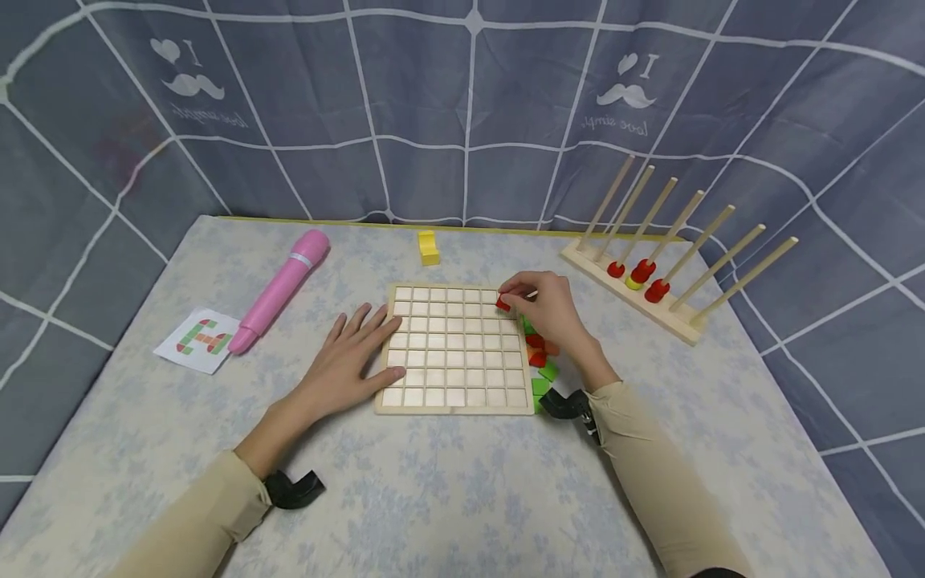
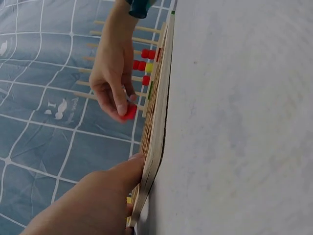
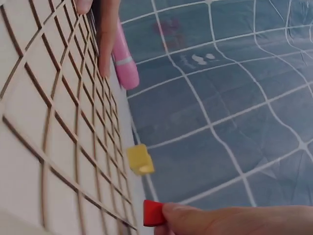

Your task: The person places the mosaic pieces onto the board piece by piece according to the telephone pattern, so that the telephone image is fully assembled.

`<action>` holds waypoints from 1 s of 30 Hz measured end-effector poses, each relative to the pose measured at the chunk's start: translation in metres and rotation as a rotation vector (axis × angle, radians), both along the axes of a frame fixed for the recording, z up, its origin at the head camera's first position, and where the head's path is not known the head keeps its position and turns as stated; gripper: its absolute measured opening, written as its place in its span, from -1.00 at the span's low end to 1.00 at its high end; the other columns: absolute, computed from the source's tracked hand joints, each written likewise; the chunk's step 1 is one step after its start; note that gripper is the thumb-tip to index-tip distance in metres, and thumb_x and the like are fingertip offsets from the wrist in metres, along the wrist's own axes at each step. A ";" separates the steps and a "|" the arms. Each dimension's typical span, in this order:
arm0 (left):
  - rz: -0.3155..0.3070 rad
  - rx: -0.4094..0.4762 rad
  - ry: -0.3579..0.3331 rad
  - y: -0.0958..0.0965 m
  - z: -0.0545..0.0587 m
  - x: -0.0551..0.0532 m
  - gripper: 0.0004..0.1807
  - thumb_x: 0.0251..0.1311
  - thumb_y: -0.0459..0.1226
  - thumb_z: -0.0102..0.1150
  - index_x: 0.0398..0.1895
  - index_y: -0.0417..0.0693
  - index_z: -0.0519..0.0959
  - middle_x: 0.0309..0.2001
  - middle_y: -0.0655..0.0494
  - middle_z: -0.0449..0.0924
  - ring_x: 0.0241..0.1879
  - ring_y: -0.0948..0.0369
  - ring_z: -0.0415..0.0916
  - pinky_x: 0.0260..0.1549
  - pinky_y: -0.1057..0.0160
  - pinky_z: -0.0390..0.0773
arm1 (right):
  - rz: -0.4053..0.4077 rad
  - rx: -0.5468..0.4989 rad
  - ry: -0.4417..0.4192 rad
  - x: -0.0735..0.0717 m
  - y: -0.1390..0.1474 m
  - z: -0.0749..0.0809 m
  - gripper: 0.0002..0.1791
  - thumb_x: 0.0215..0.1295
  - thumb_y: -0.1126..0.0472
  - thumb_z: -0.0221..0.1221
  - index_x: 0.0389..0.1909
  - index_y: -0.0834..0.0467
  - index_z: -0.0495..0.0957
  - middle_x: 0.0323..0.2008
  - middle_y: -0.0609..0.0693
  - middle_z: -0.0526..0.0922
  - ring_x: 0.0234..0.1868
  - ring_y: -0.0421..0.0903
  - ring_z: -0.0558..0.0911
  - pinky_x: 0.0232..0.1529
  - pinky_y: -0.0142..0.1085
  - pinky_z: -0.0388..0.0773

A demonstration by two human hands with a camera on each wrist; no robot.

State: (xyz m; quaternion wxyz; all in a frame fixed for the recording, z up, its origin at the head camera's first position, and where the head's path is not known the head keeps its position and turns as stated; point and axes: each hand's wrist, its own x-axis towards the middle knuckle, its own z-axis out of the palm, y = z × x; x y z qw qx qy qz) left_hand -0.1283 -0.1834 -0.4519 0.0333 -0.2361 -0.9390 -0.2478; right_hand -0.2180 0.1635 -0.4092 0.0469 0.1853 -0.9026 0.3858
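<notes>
A wooden grid board [image 1: 458,350] with square cells lies in the middle of the table. The left hand [image 1: 352,359] rests at its left edge with spread, straight fingers, thumb and fingertips over the frame. Over the board's far right corner, the right hand [image 1: 547,307] pinches a small red tile [image 3: 153,213] between thumb and fingers. The tile's red face also shows in the left wrist view. Beneath and beside the right hand, along the board's right edge, lie loose green tiles [image 1: 540,387] and red tiles [image 1: 536,356], partly hidden by the hand and wrist.
A pink microphone-shaped thing [image 1: 280,291] lies at the left, touching a pattern card [image 1: 197,340] with red and green shapes. A yellow block [image 1: 428,248] stands behind the board. At the back right is a wooden peg rack [image 1: 636,297] with several red and yellow beads.
</notes>
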 end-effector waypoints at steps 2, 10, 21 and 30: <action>0.002 -0.003 0.009 0.001 -0.002 0.000 -0.10 0.36 0.13 0.28 0.66 0.00 0.25 0.67 -0.13 0.10 0.69 -0.18 -0.12 0.61 -0.32 -0.21 | -0.002 -0.007 -0.006 -0.001 -0.005 -0.006 -0.87 0.41 0.24 0.38 -0.10 0.16 0.81 -0.27 0.02 0.83 -0.29 -0.03 0.73 -0.19 -0.15 0.68; 0.009 -0.020 0.033 0.001 -0.005 0.000 -0.10 0.37 0.15 0.26 0.67 0.03 0.23 0.68 -0.11 0.09 0.69 -0.17 -0.11 0.62 -0.31 -0.20 | 0.035 -0.003 0.051 0.001 -0.017 -0.025 -0.82 0.39 0.27 0.39 -0.04 0.18 0.80 -0.18 0.06 0.81 -0.25 -0.04 0.74 -0.18 -0.20 0.70; 0.020 -0.050 0.035 -0.001 -0.002 0.003 -0.13 0.40 0.12 0.25 0.68 0.07 0.22 0.68 -0.11 0.07 0.69 -0.17 -0.11 0.62 -0.29 -0.19 | 0.088 0.055 0.119 0.000 -0.012 -0.021 -0.89 0.39 0.25 0.39 -0.15 0.16 0.83 -0.20 0.04 0.77 -0.27 -0.05 0.72 -0.21 -0.18 0.69; 0.023 -0.045 0.037 -0.001 -0.004 0.005 -0.15 0.41 0.11 0.23 0.67 0.06 0.24 0.68 -0.13 0.09 0.68 -0.19 -0.09 0.61 -0.32 -0.16 | -0.073 -0.026 0.096 -0.017 0.031 -0.016 -0.83 0.35 0.27 0.43 -0.09 0.22 0.81 -0.20 0.13 0.79 -0.19 0.05 0.76 -0.06 -0.05 0.76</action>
